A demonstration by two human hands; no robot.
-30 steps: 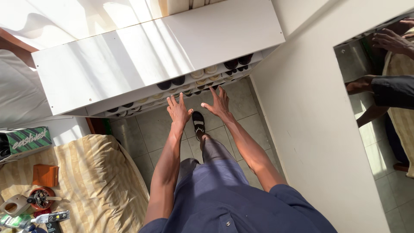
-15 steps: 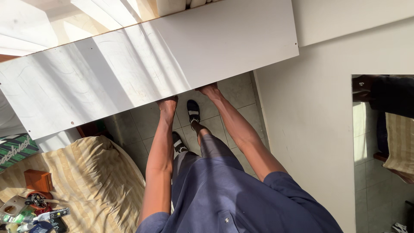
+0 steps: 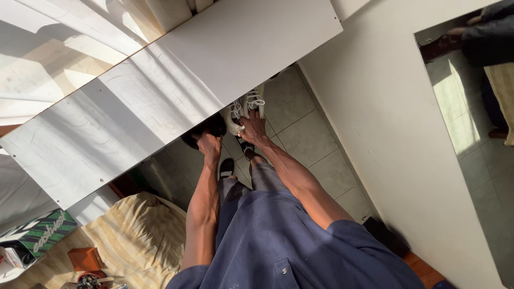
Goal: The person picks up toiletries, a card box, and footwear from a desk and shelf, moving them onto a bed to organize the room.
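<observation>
A pair of pale sneakers point(image 3: 245, 111) with white laces sits in the right hand point(image 3: 252, 128), the two shoes side by side and touching, half out from under the edge of the white shelf unit point(image 3: 176, 91). Their uppers look off-white and soft, the laces criss-crossed in neat rows. Their long axes run up and away from the hand toward the unit, lace sides facing up; which end leads I cannot tell. The right hand's fingers are curled around the near ends of the pair, closed on them.

Just left of that, the left hand point(image 3: 210, 142) is clenched on a dark shoe point(image 3: 205, 129), rounded and matte black, mostly in the shadow of the unit's edge; its direction is unclear.

Above both hands the unit's top is a flat, smooth white board crossed by streaks of sunlight. Below the hands lie grey floor tiles point(image 3: 308, 139) with pale grout lines. To the right rises a plain cream wall point(image 3: 385, 123), and to the lower left a striped yellow bedcover point(image 3: 134, 241).
</observation>
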